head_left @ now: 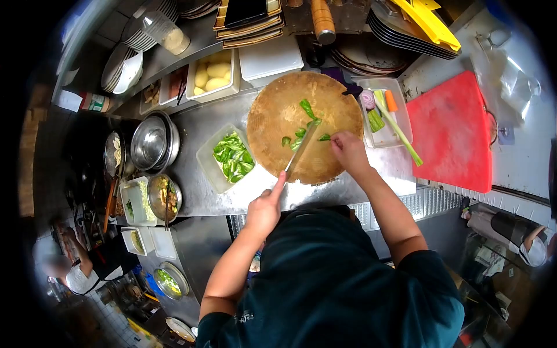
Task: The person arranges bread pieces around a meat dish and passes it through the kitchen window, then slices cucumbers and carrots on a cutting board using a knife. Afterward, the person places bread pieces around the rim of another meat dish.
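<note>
My left hand point(266, 210) is closed round the handle of a kitchen knife point(301, 152), its blade slanting up across the round wooden chopping board point(272, 110). Several pieces of green pepper point(306, 108) lie on the board, some along the blade. On the blade's right side, my right hand point(350, 153) pinches a small green pepper piece point(324, 137) at the fingertips, low over the wood. Left of the board, a clear plastic tub point(204, 159) holds many cut green pepper pieces point(233, 159).
A plastic tray point(405, 98) to the right holds a carrot, an onion and a green stalk poking over its edge. Beyond it leans a red cutting board point(452, 133). Metal bowls point(152, 144) stand at left. Peeled potatoes point(217, 71) sit behind. Other people are at both sides.
</note>
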Demonstrator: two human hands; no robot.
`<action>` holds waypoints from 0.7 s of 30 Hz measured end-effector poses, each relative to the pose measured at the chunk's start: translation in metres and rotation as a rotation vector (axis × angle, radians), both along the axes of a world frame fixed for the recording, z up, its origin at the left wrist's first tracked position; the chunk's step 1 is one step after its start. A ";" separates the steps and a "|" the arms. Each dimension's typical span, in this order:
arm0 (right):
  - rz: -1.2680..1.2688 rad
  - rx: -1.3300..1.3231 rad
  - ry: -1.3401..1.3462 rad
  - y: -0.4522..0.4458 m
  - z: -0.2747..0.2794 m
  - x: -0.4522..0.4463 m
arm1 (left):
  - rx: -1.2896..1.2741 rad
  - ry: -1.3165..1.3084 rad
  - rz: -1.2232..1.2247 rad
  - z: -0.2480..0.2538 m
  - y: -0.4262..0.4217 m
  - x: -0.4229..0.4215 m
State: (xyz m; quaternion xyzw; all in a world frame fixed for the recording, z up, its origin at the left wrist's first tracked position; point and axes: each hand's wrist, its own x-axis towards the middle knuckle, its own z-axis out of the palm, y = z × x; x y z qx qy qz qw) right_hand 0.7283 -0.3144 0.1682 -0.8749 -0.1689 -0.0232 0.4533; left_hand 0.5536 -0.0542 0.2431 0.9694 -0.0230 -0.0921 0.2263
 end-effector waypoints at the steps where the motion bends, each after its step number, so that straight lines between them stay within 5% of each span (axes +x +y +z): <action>1: -0.002 0.012 0.035 -0.001 -0.005 0.003 | -0.055 -0.001 0.041 -0.001 0.004 -0.003; 13: 0.010 -0.085 -0.134 0.049 0.009 0.078 | -0.483 0.182 0.530 0.021 0.017 -0.027; 17: 0.178 -0.387 -0.056 0.079 -0.005 0.127 | -0.448 0.180 0.494 0.022 0.018 -0.029; 21: 0.143 -0.365 0.015 0.065 -0.011 0.146 | -0.444 0.179 0.374 0.022 0.019 -0.029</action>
